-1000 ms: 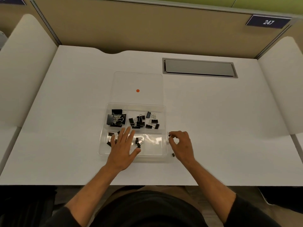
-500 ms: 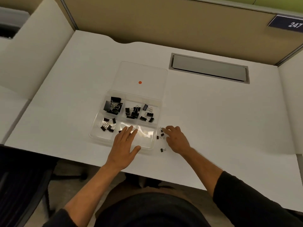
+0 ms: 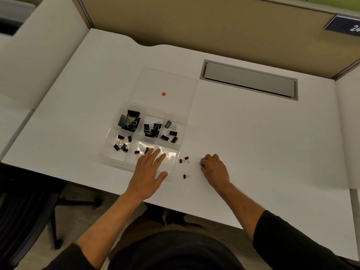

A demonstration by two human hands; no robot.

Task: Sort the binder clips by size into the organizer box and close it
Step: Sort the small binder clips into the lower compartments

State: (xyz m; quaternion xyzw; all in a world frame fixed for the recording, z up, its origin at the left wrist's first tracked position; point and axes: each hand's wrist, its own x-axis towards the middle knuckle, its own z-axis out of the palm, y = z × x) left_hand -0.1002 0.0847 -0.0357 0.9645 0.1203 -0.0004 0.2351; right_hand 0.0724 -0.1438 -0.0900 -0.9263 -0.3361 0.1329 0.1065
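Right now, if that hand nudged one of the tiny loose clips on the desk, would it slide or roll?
Probably slide: the loose clip is boxy, lying flat on the smooth white desk. It looks very light, so a nudge could skid it far. Its thin wire handles may snag the pair of clips nearby.

"24" on blue wall plate (image 3: 345,26)

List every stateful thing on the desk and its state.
organizer box: open, clips in five compartments
lid: laid flat behind the box
loose clips: three on the desk, unsorted
left hand: flat on the box
right hand: curled; whether it holds a clip is hidden
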